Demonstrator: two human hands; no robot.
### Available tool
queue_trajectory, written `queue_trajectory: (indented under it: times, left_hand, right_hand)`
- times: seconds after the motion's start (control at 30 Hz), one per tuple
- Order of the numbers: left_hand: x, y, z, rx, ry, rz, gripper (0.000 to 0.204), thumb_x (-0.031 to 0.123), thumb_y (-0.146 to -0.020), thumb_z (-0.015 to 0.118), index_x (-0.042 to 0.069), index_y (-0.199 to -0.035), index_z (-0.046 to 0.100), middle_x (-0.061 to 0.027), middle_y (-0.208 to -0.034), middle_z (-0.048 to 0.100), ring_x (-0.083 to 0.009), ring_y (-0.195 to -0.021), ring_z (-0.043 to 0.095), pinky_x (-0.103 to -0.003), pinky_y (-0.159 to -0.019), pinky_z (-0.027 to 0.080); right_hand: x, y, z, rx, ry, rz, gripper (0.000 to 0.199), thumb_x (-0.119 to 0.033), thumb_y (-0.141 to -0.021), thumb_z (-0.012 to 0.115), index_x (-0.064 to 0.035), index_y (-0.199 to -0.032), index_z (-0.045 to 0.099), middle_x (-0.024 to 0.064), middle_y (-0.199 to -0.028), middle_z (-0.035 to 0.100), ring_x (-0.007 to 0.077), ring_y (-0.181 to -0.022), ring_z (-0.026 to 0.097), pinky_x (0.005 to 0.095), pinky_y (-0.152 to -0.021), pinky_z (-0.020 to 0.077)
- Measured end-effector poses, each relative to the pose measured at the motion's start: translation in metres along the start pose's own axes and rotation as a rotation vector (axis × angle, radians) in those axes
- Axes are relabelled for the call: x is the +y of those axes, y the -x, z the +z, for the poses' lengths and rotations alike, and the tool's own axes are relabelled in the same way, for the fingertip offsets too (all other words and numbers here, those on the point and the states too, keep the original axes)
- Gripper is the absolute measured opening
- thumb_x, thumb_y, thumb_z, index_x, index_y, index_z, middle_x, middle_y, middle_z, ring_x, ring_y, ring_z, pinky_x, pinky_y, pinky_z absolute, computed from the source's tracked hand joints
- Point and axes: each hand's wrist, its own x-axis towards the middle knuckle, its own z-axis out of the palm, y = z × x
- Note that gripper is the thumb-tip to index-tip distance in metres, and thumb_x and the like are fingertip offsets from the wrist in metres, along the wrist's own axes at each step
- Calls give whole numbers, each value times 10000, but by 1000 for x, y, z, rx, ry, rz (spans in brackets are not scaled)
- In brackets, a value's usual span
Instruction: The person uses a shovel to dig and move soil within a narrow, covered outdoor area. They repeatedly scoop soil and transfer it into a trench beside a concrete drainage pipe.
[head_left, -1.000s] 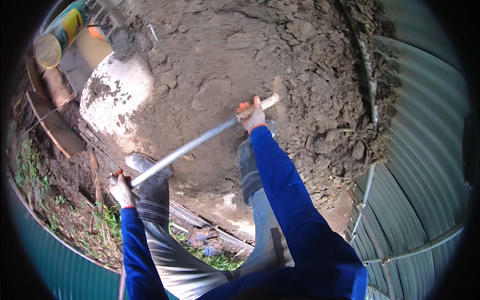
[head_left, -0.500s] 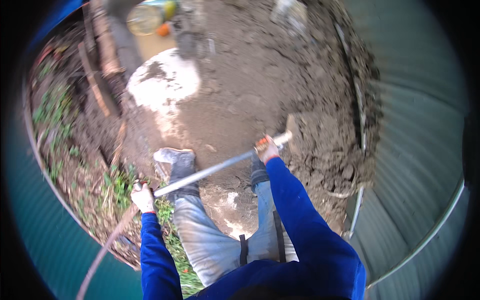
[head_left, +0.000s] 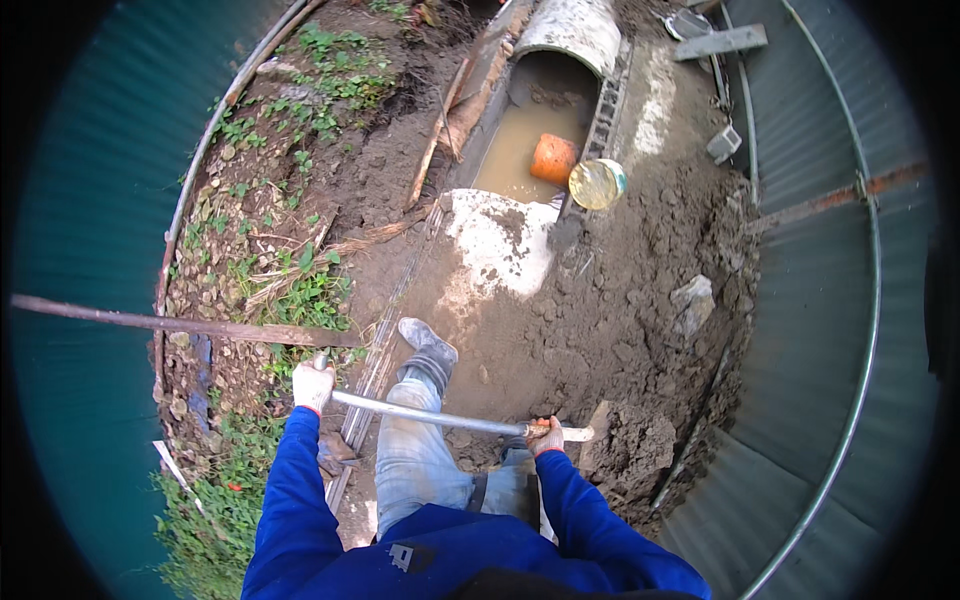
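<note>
Both hands wear whitish gloves and grip one shovel (head_left: pixel 430 412) with a long pale metal handle, held across my front. My left hand (head_left: pixel 313 386) is closed round the handle's far left end. My right hand (head_left: pixel 545 437) is wrapped round the handle near the head, its glove stained orange-brown. At the right end, a lump of wet soil (head_left: pixel 635 447) lies at the blade, covering most of it. In front of me is bare mud, where my booted left foot (head_left: pixel 428 350) stands.
Ahead, a trench of muddy water (head_left: pixel 515 150) holds an orange container (head_left: pixel 554 158). A pale bucket (head_left: pixel 597 184) stands at its right edge, and a concrete pipe (head_left: pixel 575 35) lies beyond. Corrugated metal fences rise left (head_left: pixel 80 220) and right (head_left: pixel 810 330). A wooden pole (head_left: pixel 190 325) juts in from the left.
My view has swung to the right, bringing the trench and pipe into sight. The shovel stays in both hands, and soil now shows heaped at its blade.
</note>
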Motion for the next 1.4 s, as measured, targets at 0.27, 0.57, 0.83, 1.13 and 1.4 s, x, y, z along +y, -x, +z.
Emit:
queue_trajectory:
  times: [0.27, 0.57, 0.83, 1.13, 1.4]
  left_hand:
    - [-106, -95, -113, -67, 153, -233, 231, 185, -839, 686, -46, -818, 689, -172, -639, 698, -274, -578, 712, -404, -616, 572]
    - [-231, -20, -286, 156, 507, -600, 153, 103, -870, 689, -40, -909, 651, -119, -668, 676, -193, -531, 655, -357, -477, 501]
    - [-194, 146, -287, 420, 657, -934, 288, 159, -890, 687, -8, -1107, 601, -77, -677, 631, -198, -560, 573, -358, -534, 463]
    - [-98, 240, -173, 794, 1018, -1391, 133, 116, -912, 635, 44, -1008, 691, -75, -769, 625, -207, -665, 590, -342, -662, 517]
    - [69, 168, -133, 561, 1315, -1601, 171, 215, -948, 728, 186, -1092, 640, -63, -915, 682, -260, -776, 629, -390, -744, 559]
  right_hand:
    - [110, 108, 128, -45, 201, -5, 333, -332, -1054, 590, -167, -773, 521, 26, -683, 582, 222, -633, 597, 443, -707, 582]
    - [278, 197, 246, -153, 620, -6, 237, -256, -1017, 660, -108, -861, 559, 81, -705, 578, 253, -631, 603, 467, -633, 585]
    - [367, 232, 358, -261, 993, 22, 113, -174, -993, 659, -97, -915, 630, 83, -717, 576, 251, -573, 585, 427, -519, 530]
    - [426, 237, 472, -431, 1445, 64, 158, -157, -936, 722, -47, -845, 655, 120, -669, 647, 266, -545, 639, 423, -498, 543]
    - [423, 148, 629, -554, 1945, -52, 138, -151, -934, 738, -39, -866, 697, 112, -755, 706, 240, -613, 666, 418, -548, 560]
